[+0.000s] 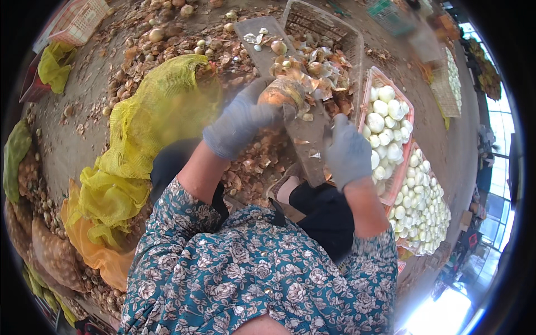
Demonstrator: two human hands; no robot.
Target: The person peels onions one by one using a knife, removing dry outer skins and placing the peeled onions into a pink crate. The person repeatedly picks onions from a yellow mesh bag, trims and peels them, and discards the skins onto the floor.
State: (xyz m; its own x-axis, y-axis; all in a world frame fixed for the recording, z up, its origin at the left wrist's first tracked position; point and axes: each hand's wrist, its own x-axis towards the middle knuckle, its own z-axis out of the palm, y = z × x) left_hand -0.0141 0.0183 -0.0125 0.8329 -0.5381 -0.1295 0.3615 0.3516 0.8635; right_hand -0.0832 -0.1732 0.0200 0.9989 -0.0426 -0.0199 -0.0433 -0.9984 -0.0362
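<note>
My left hand (247, 115), in a grey glove, grips a large brown onion (282, 94) over a worn wooden board (307, 144). The onion is blurred and its skin looks partly loose. My right hand (349, 148), also gloved, is closed to the right of the board; a dark, thin thing shows at its fingers, too blurred to name. The board slants across a plastic crate (358, 54) that holds onion skins (331, 69). One unpeeled onion (278, 47) and some pale scraps (253, 39) lie on the board's far part.
Peeled white onions fill a pink crate (408, 125) at the right, with another heaped crate (412, 157) beside it. A yellow mesh sack (142, 109) lies at the left. Loose onions and skins (167, 42) litter the floor. Full sacks (54, 255) stand at the far left.
</note>
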